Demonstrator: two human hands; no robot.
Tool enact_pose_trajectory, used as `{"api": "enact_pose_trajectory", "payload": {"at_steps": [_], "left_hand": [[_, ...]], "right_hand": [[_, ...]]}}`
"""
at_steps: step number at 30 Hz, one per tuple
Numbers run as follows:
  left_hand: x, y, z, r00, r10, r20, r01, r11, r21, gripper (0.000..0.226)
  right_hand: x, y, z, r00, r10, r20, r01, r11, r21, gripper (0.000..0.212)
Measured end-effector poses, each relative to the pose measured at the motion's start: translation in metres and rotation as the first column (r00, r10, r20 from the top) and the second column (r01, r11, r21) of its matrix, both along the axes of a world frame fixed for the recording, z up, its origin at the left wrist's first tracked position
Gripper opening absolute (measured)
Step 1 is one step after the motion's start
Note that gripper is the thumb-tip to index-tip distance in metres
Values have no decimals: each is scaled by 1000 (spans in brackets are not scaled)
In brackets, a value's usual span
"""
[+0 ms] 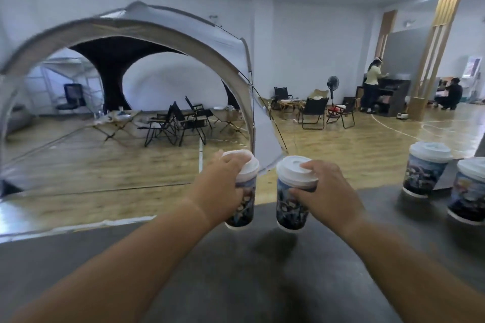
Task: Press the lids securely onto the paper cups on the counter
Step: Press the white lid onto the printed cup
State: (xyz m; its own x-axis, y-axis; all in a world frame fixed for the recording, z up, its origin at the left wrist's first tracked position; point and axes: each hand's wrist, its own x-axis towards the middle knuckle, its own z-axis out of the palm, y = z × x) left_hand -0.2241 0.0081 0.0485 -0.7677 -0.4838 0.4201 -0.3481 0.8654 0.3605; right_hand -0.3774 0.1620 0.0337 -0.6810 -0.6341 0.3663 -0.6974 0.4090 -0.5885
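Left hand (220, 187) grips the left cup (242, 208); right hand (326, 193) grips the right cup (288, 207); press lids (290, 169) evenly, cups flat on table (262, 286).

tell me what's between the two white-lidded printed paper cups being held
Nothing. Head view: white-lidded printed paper cup in the left hand and its twin in the right hand are apart; wooden floor and dark grey counter show through the gap.

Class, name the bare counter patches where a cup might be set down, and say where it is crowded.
Bare counter lies between the forearms, nearer than the left cup and right cup that the left hand and right hand hold, and left of the left forearm. The far right is crowded: two lidded cups stand there.
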Motion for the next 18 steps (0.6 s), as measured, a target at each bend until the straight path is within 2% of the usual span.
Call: {"api": "enact_pose_trajectory", "payload": {"at_steps": [4, 7, 12, 18], "left_hand": [[124, -36, 6, 993, 116, -9, -116, 993, -21, 66], [204, -58, 12, 989, 148, -10, -148, 987, -61, 66], [299, -86, 10, 987, 161, 20, -158, 984, -81, 68], [351, -113, -10, 988, 146, 48, -144, 989, -47, 65]], "right_hand": [[107, -55, 5, 987, 161, -21, -161, 987, -5, 59], [176, -87, 4, 975, 222, -21, -222, 975, -5, 59], [255, -124, -4, 975, 223, -25, -223, 975, -4, 58], [298, -140, -15, 986, 168, 15, -168, 984, 55, 69]]}}
